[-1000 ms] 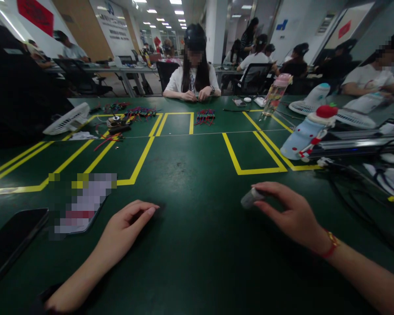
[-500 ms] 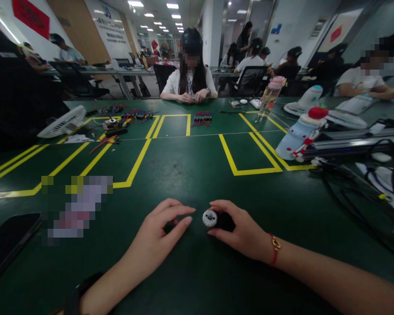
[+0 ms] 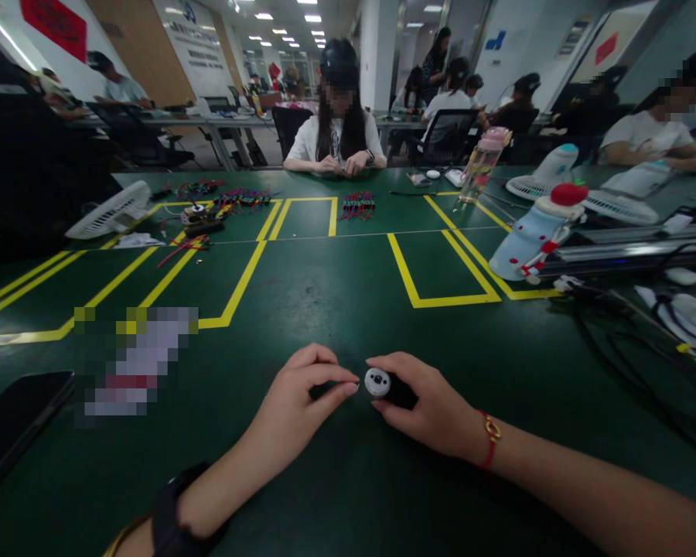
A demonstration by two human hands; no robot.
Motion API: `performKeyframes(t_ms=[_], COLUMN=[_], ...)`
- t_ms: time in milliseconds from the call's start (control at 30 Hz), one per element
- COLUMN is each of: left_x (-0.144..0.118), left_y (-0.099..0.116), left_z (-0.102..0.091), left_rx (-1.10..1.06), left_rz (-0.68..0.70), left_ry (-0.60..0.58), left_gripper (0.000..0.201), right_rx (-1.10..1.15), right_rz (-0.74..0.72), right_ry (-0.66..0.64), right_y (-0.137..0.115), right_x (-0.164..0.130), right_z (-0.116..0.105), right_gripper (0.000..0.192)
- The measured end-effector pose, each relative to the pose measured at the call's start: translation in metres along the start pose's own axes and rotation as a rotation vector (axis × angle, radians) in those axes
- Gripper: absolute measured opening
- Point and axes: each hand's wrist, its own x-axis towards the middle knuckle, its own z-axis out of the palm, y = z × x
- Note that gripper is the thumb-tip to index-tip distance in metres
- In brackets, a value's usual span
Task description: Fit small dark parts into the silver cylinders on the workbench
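My right hand [image 3: 421, 394] is wrapped round a small cylinder [image 3: 377, 381] that looks like a small motor, with a silver round end face, dark holes and a black body. That end face points up and toward me. Just left of it, my left hand [image 3: 313, 391] has thumb and index fingertips pinched together. A tiny dark speck shows at those fingertips, too small to name. The fingertips are close beside the silver face; whether they touch it I cannot tell. Both hands are just above the dark green table [image 3: 301, 449].
At left lie a black phone [image 3: 20, 418] and a blurred-out packet [image 3: 151, 356]. Yellow tape [image 3: 458, 300] marks the table. Wired parts [image 3: 358, 205] lie farther back. A blue bottle [image 3: 519, 244], metal rails [image 3: 632, 259] and black cables [image 3: 609, 363] occupy the right. A person [image 3: 336, 139] sits opposite.
My left thumb and index finger have closed from apart into a pinch and moved right, nearer the cylinder. My right hand keeps its hold, with the silver face tilted slightly differently.
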Motion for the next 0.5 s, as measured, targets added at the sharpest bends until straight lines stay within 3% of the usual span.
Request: performKeyframes(t_ms=[167, 267, 400, 500], left_x=[0.003, 0.003, -0.004, -0.015], left_y=[-0.013, -0.012, -0.014, -0.027], left_z=[0.021, 0.023, 0.005, -0.021], left_rx=[0.073, 0.075, 0.026, -0.023], left_rz=[0.018, 0.018, -0.010, -0.141], left_ry=[-0.058, -0.054, -0.047, -0.007], left_gripper=[0.009, 0.012, 0.024, 0.025], right_rx=[-0.019, -0.062, -0.217, -0.413], right_rz=[0.025, 0.032, 0.154, 0.347], right_ry=[0.044, 0.124, 0.290, 0.419], right_y=[0.001, 0.003, 0.024, 0.060], right_x=[-0.001, 0.000, -0.009, -0.035], right_z=[0.002, -0.007, -0.047, -0.091], right_gripper=[0.043, 0.042, 0.044, 0.047])
